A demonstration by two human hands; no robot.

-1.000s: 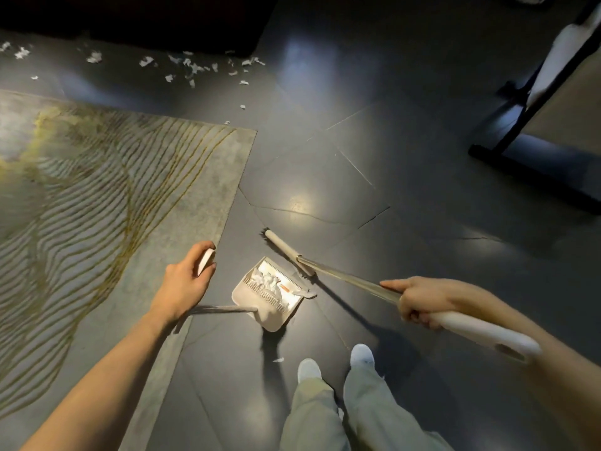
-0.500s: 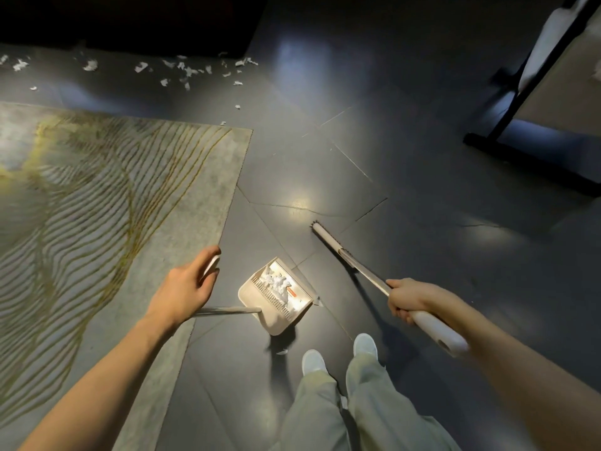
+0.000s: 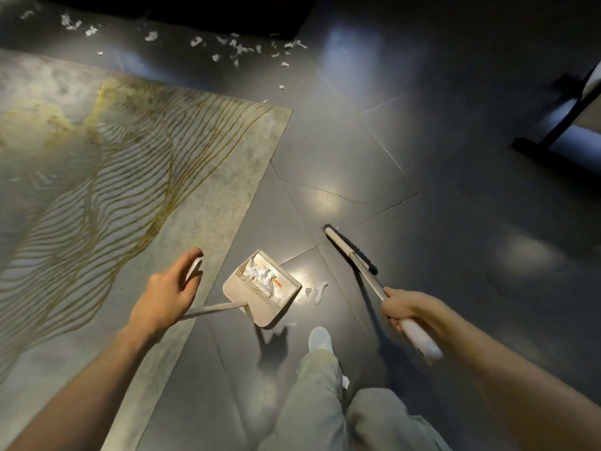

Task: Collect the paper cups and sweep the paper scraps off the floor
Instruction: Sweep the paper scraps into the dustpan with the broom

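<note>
Beige dustpan (image 3: 260, 289) just beside rug (image 3: 130, 157) edge, scraps (image 3: 260, 275) heaped inside. Left hand (image 3: 166, 294) curled round its handle top; right hand (image 3: 401, 307) gripped broom (image 3: 351, 252) shaft, arm extended. Loose bits (image 3: 317, 291) lay between pan and broom. Bare dark floor (image 3: 455, 255) stretched right.

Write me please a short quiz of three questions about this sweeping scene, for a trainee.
1. True or false: the dustpan already holds paper scraps.
2. Which does the right hand grip: A dustpan, B broom?
3. Fill in: most loose scraps lie beyond the far edge of the ____.
Key: 1 true; 2 B; 3 rug.
</note>
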